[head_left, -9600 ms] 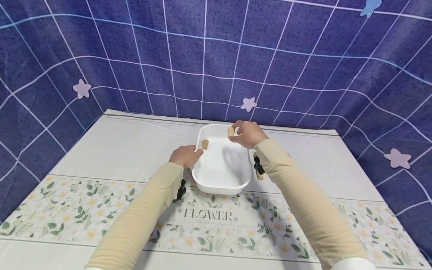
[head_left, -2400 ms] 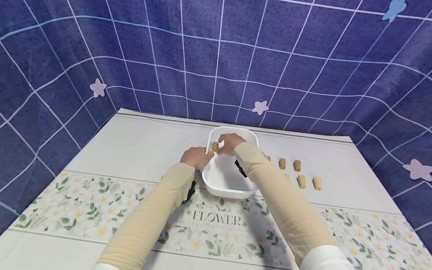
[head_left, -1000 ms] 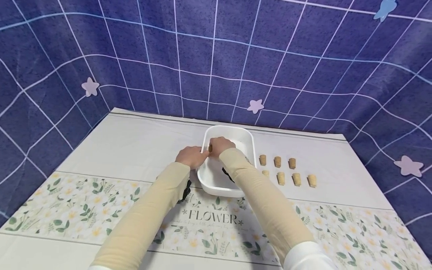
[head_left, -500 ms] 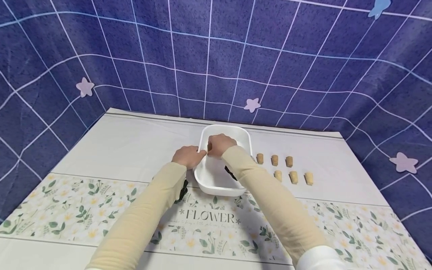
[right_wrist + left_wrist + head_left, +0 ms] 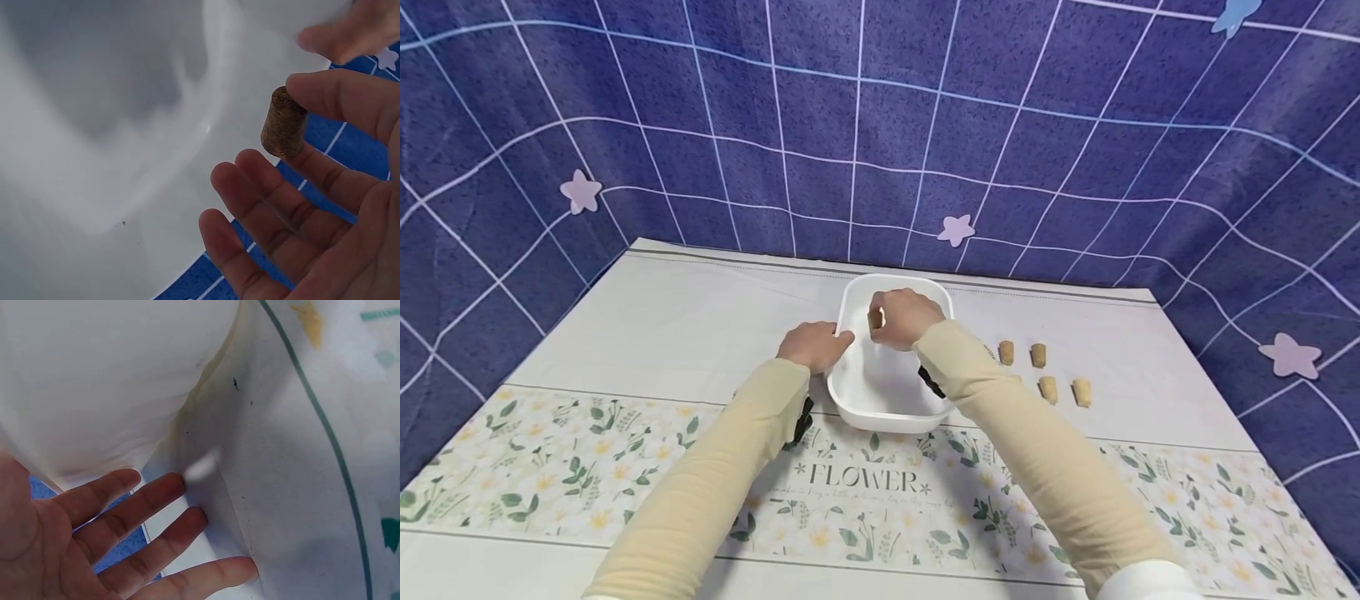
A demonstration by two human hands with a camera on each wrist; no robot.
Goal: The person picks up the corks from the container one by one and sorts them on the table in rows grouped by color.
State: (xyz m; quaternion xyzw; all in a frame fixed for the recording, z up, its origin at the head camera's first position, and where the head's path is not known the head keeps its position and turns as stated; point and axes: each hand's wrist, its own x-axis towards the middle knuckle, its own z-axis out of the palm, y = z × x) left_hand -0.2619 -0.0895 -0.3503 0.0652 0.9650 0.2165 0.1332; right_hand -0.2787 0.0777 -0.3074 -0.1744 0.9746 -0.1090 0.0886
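Observation:
In the head view, a white plastic tub [image 5: 887, 422] sits on the table. My left hand [image 5: 811, 345] holds its left side, thumb over the rim and the other fingers outside. The left wrist view shows those fingers [image 5: 144, 497] nearly straight beside the tub's outer wall; the thumb is hidden there. Over the tub's inside is my right hand [image 5: 906, 318]. A brown cork [image 5: 284, 124] is pinched between its thumb and index finger in the right wrist view, with the other fingers loosely bent. The hand mostly hides that cork from the head camera.
Several corks stand in two rows right of the tub, among them a darker cork [image 5: 1038, 355] at the back and a paler cork [image 5: 1082, 392] in front. My right forearm covers part of the rows. A blue curtain [image 5: 880, 150] hangs behind the table.
The cork at the tub's inner left is now in my right hand, which has moved slightly up and right over the last second. My left hand has stayed on the rim.

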